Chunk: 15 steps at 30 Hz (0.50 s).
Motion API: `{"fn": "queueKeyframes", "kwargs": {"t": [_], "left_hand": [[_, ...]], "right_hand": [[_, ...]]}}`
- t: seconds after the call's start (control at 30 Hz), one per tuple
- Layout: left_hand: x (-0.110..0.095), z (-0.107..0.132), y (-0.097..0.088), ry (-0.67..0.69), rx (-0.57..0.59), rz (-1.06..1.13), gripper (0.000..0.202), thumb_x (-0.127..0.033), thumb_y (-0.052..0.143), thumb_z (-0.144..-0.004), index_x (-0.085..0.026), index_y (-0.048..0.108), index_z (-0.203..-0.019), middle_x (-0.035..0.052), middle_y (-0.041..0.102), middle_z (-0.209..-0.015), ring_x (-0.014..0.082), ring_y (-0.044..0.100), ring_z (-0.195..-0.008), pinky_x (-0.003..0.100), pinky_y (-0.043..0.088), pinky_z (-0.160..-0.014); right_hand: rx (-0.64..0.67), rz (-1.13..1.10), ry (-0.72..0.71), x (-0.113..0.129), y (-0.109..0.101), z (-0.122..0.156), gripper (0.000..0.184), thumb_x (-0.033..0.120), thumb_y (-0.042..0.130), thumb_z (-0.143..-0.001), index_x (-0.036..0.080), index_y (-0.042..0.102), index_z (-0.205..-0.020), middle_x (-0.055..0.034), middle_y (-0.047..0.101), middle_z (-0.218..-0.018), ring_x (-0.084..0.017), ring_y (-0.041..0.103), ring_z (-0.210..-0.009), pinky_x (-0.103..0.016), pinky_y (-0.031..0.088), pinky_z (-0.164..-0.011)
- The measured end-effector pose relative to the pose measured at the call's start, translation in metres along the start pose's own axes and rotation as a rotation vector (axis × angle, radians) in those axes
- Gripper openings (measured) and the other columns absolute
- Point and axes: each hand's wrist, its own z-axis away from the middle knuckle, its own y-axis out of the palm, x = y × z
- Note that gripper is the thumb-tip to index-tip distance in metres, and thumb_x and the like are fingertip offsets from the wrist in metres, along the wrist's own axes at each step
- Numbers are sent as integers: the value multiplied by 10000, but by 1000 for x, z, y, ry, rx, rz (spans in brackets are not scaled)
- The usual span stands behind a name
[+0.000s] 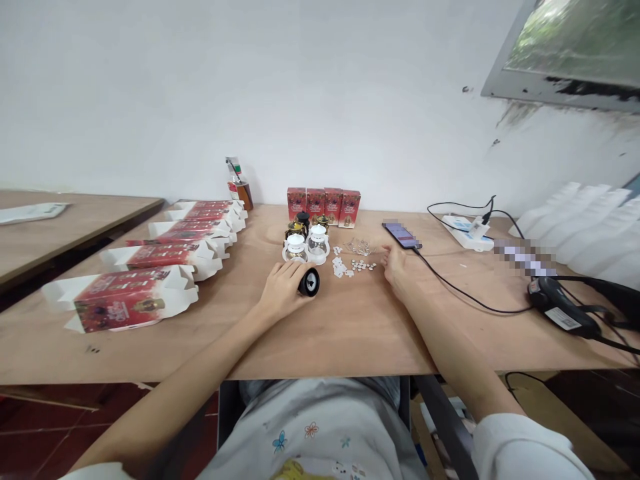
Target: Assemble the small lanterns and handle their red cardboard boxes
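Note:
My left hand (286, 288) is wrapped around a small black lantern (309, 283), tipped on its side with its round underside facing me. Just behind it stand two small white lanterns (318, 245) with clear bodies, and gold lanterns (295, 231) and a black one (303, 218) farther back. At right, my right hand (396, 267) rests by the table with its fingertips pinched together; anything between them is too small to make out. Left of those fingertips lie thin wire pieces (361, 247), small round white pieces (364, 265) and flat white pieces (340, 267).
Several red printed boxes (324, 205) stand by the wall. Opened red cartons (123, 298) line the left side. A bottle (243, 190) is at the back. Rightward are a phone (403, 235), a power strip (467, 232), cables, a black device (563, 307) and white foam sheets (575, 217).

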Motion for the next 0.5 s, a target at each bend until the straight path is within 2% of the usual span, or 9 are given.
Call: {"fn": "queueKeyframes", "kwargs": {"t": [0.13, 0.27, 0.37, 0.5], "left_hand": [[-1, 0, -1, -8, 33, 3, 414, -278, 630, -717, -180, 500, -1098, 74, 640, -1031, 238, 573, -951, 323, 363, -771], [-2, 0, -1, -5, 70, 10, 407, -276, 632, -715, -185, 497, -1088, 71, 638, -1048, 242, 567, -967, 324, 359, -761], [-1, 0, -1, -1, 76, 11, 414, -277, 636, -712, -186, 494, -1090, 70, 638, -1052, 243, 566, -967, 326, 357, -755], [-1, 0, 0, 3, 70, 2, 413, -276, 640, -708, -185, 496, -1084, 71, 638, -1049, 244, 567, -956, 327, 356, -753]], "right_hand": [[1, -115, 123, -9, 4, -10, 173, 111, 387, -758, 183, 475, -628, 74, 381, -468, -53, 348, -382, -151, 344, -388], [13, -209, 169, -14, 8, -13, 211, 100, 366, -771, 194, 478, -619, 46, 490, -520, -66, 503, -487, -174, 500, -557], [10, -243, 180, -15, 8, -13, 258, 94, 328, -791, 196, 482, -611, 34, 535, -544, -67, 557, -543, -191, 529, -642], [17, -238, 177, -17, 10, -10, 263, 84, 339, -789, 192, 502, -615, 26, 587, -578, -68, 600, -590, -188, 528, -675]]}}
